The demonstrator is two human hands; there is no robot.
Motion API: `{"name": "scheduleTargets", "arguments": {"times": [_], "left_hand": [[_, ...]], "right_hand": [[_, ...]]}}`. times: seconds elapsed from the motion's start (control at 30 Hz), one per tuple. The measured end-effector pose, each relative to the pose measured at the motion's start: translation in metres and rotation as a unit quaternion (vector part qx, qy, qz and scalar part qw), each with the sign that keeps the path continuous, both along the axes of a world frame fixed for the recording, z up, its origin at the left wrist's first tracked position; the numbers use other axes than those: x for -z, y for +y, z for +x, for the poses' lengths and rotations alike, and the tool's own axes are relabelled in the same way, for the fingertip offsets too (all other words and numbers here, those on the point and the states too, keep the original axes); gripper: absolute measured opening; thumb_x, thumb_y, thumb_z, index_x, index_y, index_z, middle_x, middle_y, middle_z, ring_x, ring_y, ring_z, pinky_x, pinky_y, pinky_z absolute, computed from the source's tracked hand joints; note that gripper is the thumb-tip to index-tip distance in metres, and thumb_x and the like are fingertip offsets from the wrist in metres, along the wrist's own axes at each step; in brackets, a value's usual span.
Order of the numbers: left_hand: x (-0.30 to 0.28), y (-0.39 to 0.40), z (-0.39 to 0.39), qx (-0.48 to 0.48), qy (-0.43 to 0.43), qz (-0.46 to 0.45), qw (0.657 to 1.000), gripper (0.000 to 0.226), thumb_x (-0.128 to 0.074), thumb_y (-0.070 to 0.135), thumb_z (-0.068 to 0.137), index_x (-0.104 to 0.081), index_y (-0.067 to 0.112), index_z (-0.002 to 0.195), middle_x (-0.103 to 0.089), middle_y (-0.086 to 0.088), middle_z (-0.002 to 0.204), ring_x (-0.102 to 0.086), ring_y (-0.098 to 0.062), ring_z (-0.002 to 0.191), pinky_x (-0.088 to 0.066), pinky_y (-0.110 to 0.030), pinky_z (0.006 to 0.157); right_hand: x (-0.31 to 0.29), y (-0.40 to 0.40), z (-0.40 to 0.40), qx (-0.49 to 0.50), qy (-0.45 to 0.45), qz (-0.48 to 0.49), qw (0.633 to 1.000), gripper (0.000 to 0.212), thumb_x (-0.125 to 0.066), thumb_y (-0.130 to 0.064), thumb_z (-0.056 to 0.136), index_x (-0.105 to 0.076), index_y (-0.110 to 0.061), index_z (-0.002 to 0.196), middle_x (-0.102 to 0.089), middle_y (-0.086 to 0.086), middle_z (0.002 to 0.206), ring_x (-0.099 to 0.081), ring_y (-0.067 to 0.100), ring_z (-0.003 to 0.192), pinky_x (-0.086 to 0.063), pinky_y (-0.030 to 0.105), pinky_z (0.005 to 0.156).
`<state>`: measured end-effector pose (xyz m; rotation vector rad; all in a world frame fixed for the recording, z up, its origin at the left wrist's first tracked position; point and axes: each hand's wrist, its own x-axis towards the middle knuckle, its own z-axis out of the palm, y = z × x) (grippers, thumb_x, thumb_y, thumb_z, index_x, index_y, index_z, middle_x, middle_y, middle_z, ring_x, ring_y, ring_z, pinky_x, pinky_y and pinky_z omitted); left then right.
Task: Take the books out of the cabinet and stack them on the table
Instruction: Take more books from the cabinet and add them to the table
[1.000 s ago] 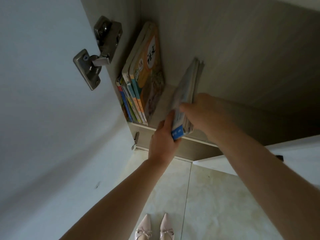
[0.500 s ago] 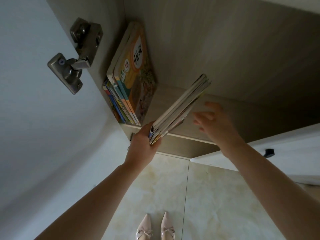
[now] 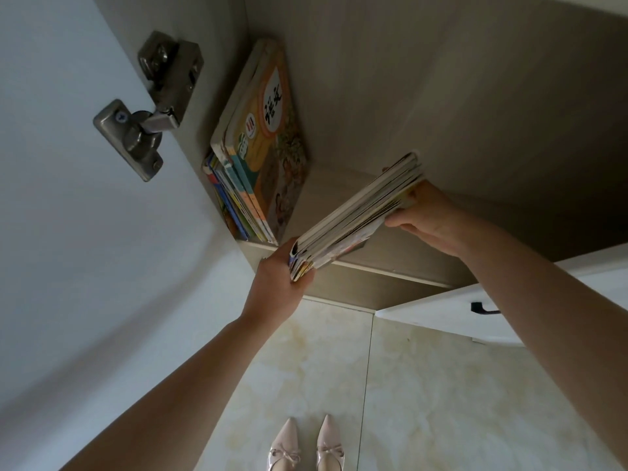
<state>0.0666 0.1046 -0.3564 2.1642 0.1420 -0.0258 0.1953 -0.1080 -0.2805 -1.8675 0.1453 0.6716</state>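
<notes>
A bundle of thin books (image 3: pixel 356 215) is tilted flat-ish over the front edge of the cabinet shelf (image 3: pixel 373 270). My left hand (image 3: pixel 278 287) grips the bundle's near spine end. My right hand (image 3: pixel 431 219) holds its far end from below, fingers curled under the pages. Several more colourful books (image 3: pixel 261 154) stand upright against the cabinet's left wall, an orange-covered one facing out.
The open white cabinet door (image 3: pixel 51 164) fills the left, with a metal hinge (image 3: pixel 149 107) near the books. A second white door with a black handle (image 3: pixel 482 309) stands at the right. Beige tiled floor (image 3: pixel 441 385) and my shoes (image 3: pixel 306 447) lie below.
The bundle went from upright on the shelf to tilted over its front edge. My right hand let go of it, then took hold of its far end.
</notes>
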Motion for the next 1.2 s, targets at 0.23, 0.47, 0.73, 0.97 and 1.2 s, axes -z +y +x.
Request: {"name": "scheduleTargets", "arguments": {"times": [0.23, 0.47, 0.73, 0.97, 1.2], "left_hand": [[0.013, 0.003, 0.002, -0.088, -0.021, -0.027, 0.996, 0.051, -0.071, 0.021, 0.085, -0.05, 0.01, 0.131, -0.066, -0.008, 0.124, -0.068, -0.022, 0.108, -0.062, -0.037, 0.072], [0.008, 0.007, 0.01, -0.106, 0.013, -0.04, 0.993, 0.058, -0.069, 0.021, 0.086, -0.044, 0.012, 0.138, -0.062, -0.007, 0.13, -0.066, -0.023, 0.109, -0.061, -0.035, 0.072], [-0.044, 0.01, -0.058, -0.134, 0.119, -0.207, 0.962, 0.032, -0.074, 0.004, 0.08, -0.055, 0.022, 0.1, -0.073, 0.003, 0.101, -0.072, -0.013, 0.089, -0.059, -0.022, 0.065], [-0.131, 0.005, -0.131, -0.204, 0.207, -0.344, 0.893, 0.033, -0.071, 0.014, 0.083, -0.061, 0.029, 0.11, -0.076, 0.004, 0.101, -0.074, -0.024, 0.088, -0.059, -0.049, 0.079], [-0.213, 0.001, -0.213, -0.261, 0.244, -0.398, 0.845, 0.032, -0.066, 0.012, 0.086, -0.062, 0.02, 0.117, -0.076, -0.003, 0.101, -0.075, -0.026, 0.084, -0.061, -0.037, 0.058]], "right_hand": [[0.021, -0.006, 0.006, 0.004, -0.087, -0.056, 0.995, 0.059, -0.082, -0.006, 0.068, -0.055, -0.017, 0.119, -0.064, 0.004, 0.121, -0.059, 0.02, 0.114, -0.047, 0.042, 0.101], [0.035, -0.008, -0.013, 0.045, -0.122, -0.003, 0.991, 0.039, -0.076, 0.004, 0.073, -0.055, -0.021, 0.095, -0.066, -0.007, 0.092, -0.065, 0.008, 0.088, -0.054, 0.024, 0.072], [-0.01, -0.012, -0.091, 0.051, -0.083, -0.049, 0.994, 0.042, -0.075, -0.023, 0.079, -0.051, -0.02, 0.114, -0.07, -0.002, 0.105, -0.07, 0.012, 0.09, -0.06, 0.035, 0.076], [-0.094, -0.007, -0.189, 0.14, -0.01, -0.019, 0.99, 0.043, -0.07, -0.033, 0.083, -0.05, -0.024, 0.12, -0.069, -0.009, 0.106, -0.072, 0.006, 0.081, -0.057, 0.018, 0.057], [-0.177, -0.005, -0.271, 0.08, 0.013, -0.012, 0.997, 0.066, -0.078, -0.018, 0.076, -0.042, -0.045, 0.125, -0.068, -0.019, 0.108, -0.069, 0.004, 0.093, -0.059, 0.041, 0.08]]}}
